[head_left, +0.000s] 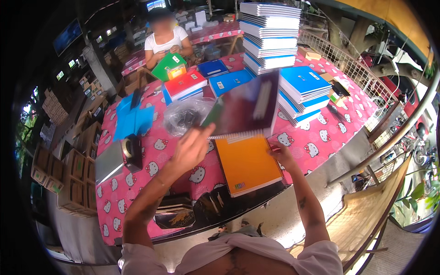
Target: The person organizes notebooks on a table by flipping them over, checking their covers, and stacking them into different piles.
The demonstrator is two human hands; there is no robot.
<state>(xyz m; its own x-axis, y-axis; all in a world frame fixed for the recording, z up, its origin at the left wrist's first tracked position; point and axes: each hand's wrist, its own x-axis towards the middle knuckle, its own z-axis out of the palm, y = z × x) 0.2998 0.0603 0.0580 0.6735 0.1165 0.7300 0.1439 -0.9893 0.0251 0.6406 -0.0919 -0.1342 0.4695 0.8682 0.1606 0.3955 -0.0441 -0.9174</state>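
Note:
A spiral notebook with a plain orange cover (250, 160) lies near the front edge of the table, its coil along the left side. My right hand (283, 155) grips its right edge with the fingers curled over the cover. Just beyond it, a dark maroon notebook (250, 105) is tilted up and smeared by motion, with green showing at its left side. My left hand (193, 144) pinches the lower left corner of that notebook. A crumpled clear plastic bag (185, 114) lies beyond my left hand.
The pink patterned table (160, 158) holds a tall notebook stack (270, 39), blue notebooks (305, 85) at right and a red one (185, 84). A tape dispenser (132, 151) stands at left. Across the table, a person (167, 39) handles a green notebook (168, 66).

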